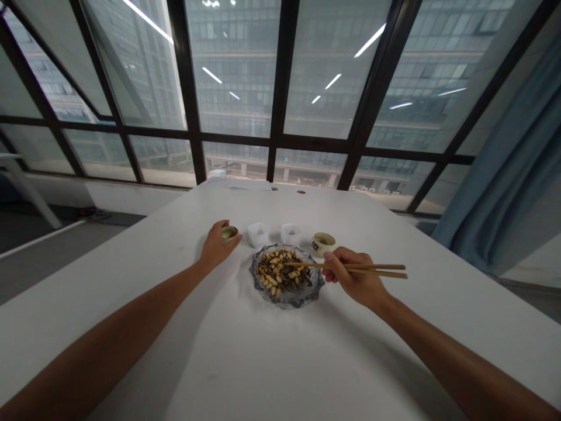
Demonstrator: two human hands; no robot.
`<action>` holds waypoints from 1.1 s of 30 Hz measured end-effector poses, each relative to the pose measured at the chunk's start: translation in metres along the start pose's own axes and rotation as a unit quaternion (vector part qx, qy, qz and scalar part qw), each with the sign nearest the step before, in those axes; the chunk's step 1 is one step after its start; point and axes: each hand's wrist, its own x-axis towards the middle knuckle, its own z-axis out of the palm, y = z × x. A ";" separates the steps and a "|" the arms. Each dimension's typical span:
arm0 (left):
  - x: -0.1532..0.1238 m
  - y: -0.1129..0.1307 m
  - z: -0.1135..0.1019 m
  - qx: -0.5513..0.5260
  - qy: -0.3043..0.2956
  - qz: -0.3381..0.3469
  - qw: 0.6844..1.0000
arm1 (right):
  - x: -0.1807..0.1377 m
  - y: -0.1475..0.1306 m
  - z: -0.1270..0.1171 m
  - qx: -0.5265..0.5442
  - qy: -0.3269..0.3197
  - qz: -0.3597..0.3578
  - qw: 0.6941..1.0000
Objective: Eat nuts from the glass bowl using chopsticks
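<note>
The left hand hides — partly — one cup.

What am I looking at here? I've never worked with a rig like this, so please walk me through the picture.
There is no machine here: these are a person's two bare hands. The single picture comes from a camera worn on the head, looking forward and down over a white table, with windows behind.

In the middle is a glass plate of small pale and dark pieces, too small to identify for certain. Beyond it stand two white bowls, with a cup on either side; the right cup bears dark writing.

The left hand is curled around the left cup. The right hand holds chopsticks, their tips over the pieces.
</note>
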 end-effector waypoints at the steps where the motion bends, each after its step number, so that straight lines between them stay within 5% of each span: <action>1: 0.000 0.000 0.000 0.000 -0.001 0.000 1.000 | 0.000 0.000 0.000 0.014 0.018 0.001 1.000; 7: -0.001 0.002 0.000 0.000 -0.001 0.011 1.000 | 0.000 0.011 0.009 0.055 0.046 0.004 0.997; 21: -0.002 0.006 -0.002 -0.001 0.001 0.004 1.000 | -0.008 0.010 0.011 -0.084 0.004 -0.066 0.994; 27: -0.001 0.005 -0.002 -0.004 -0.005 0.003 1.000 | -0.003 0.014 0.014 0.063 0.038 0.009 0.997; 33: -0.001 0.003 -0.001 -0.010 -0.004 -0.003 1.000 | 0.007 0.028 0.017 0.265 0.116 0.150 0.945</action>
